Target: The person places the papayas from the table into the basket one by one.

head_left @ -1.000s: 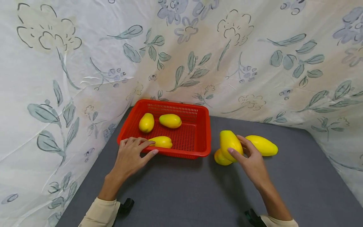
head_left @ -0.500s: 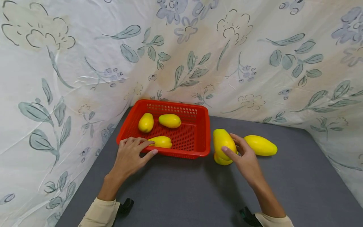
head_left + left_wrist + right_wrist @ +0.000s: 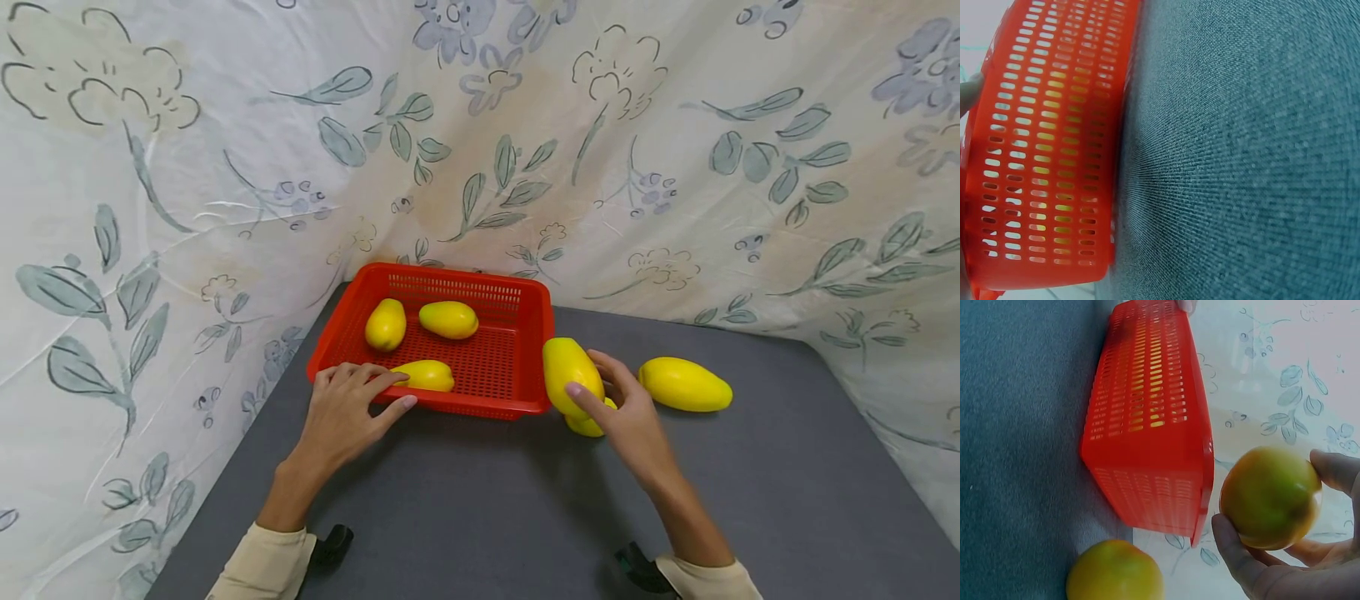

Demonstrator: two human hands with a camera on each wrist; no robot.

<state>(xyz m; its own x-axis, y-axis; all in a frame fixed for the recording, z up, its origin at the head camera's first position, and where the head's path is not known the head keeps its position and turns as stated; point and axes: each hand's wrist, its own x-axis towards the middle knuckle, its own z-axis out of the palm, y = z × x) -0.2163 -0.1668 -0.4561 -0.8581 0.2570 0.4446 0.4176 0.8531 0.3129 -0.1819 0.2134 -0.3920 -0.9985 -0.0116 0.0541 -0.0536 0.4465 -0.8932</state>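
Observation:
My right hand [image 3: 626,417] holds a yellow mango-like fruit [image 3: 572,375] in the air by the right end of the red plastic basket [image 3: 480,406]. The right wrist view shows its greenish rounded end [image 3: 1269,497] between thumb and fingers, beside the basket rim. Over the front left rim, my left hand [image 3: 348,412] grips the basket, fingers inside and thumb toward the outside. Three similar fruits lie in the basket: one at the back left [image 3: 386,325], one at the back middle [image 3: 448,320], and a front one [image 3: 426,376] partly hidden by left fingers.
On the grey table [image 3: 465,500], another yellow fruit [image 3: 583,427] lies partly hidden below the held one. A longer yellow fruit [image 3: 686,385] lies farther right. Floral cloth [image 3: 637,208] hangs behind the basket and along the left side.
My right hand has moved left with the fruit, from above the table fruit to the basket's right rim. The left hand and basket stay in place.

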